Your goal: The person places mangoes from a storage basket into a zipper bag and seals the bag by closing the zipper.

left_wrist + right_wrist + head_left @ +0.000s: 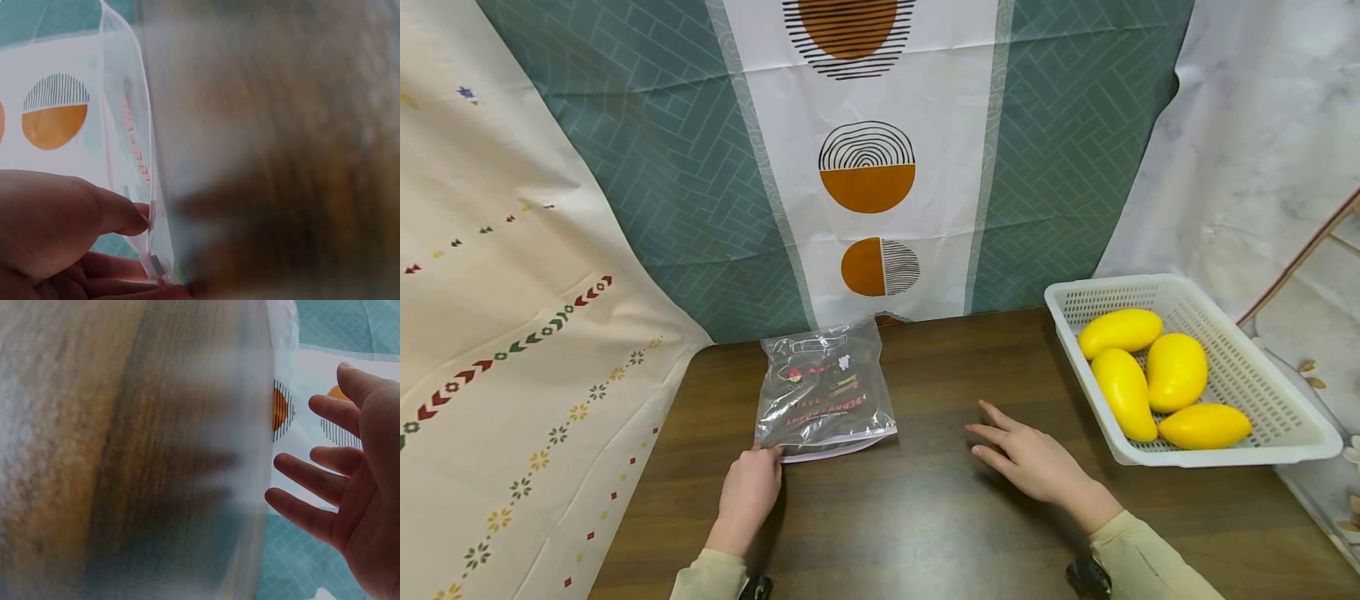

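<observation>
A clear zip bag [827,387] with red print lies on the brown table, its slider-zip edge facing me. My left hand [751,490] pinches the near left corner of that edge. In the left wrist view the thumb [119,212] presses on the bag's rim, close to the small slider [154,267]. My right hand [1037,462] hovers over the table between the bag and a white basket, holding nothing, its fingers spread. The right wrist view shows the same hand [369,469] with fingers apart.
On the right stands the white plastic basket [1292,417] with several yellow mangoes [1177,372] inside. A patterned cloth [865,100] hangs at the table's back edge. A cream cloth [535,333] drapes along the left side of the brown table [910,533].
</observation>
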